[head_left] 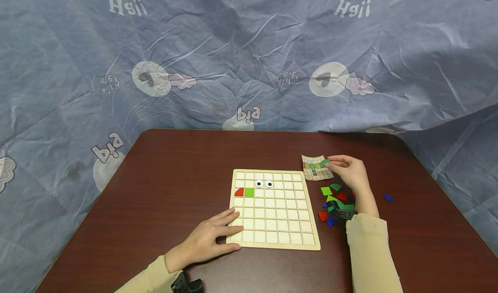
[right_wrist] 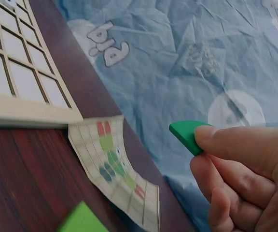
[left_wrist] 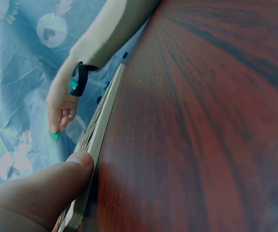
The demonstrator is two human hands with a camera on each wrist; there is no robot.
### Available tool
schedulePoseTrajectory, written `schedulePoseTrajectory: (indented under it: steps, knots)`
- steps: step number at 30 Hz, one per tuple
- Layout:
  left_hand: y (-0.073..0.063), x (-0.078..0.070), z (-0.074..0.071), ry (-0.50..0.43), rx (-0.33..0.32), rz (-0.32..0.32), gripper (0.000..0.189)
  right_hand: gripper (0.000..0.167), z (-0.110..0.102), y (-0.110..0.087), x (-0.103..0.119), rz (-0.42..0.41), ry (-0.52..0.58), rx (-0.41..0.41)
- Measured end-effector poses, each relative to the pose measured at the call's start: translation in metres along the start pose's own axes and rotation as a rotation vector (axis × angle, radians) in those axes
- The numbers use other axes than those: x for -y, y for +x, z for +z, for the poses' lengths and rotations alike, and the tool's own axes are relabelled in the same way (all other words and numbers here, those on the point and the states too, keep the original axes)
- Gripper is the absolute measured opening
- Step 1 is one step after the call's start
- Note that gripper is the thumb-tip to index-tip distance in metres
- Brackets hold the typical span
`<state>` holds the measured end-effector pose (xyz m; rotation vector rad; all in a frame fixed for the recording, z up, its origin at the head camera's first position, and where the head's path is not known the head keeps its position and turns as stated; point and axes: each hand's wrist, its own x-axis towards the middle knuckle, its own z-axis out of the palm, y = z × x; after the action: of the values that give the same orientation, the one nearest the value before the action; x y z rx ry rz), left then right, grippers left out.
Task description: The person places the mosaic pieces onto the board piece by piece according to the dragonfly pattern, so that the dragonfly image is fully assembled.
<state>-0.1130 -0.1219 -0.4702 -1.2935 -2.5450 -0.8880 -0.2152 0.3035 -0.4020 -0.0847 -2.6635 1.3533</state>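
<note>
My right hand pinches a green quarter-circle piece between thumb and fingers, held above the curled pattern card. On the card a figure is printed in green and red squares. My left hand lies with fingers spread on the lower left edge of the wooden grid board; its thumb touches the board's side. Set in the board are a red quarter-circle, a light green square beside it, and two googly eyes one row higher.
Loose red, green and blue pieces lie in a pile right of the board, partly hidden behind the right wrist. A single blue piece sits farther right. A patterned blue cloth hangs behind the dark wooden table.
</note>
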Motion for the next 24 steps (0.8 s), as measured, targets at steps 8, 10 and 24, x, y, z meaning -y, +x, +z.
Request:
schedulePoseTrajectory:
  steps: [8,10,24]
  knots:
    - [0.001,0.000,0.000,0.009,-0.011,0.013,0.043,0.043,0.014,0.001,0.023,-0.042,0.047,0.045]
    - [0.001,0.000,0.000,0.011,-0.009,0.014,0.043,0.043,0.017,0.000,0.031,-0.059,0.067,0.054]
    - [0.001,-0.001,0.000,0.010,-0.008,0.009,0.043,0.031,0.047,-0.008,0.070,-0.130,0.149,0.241]
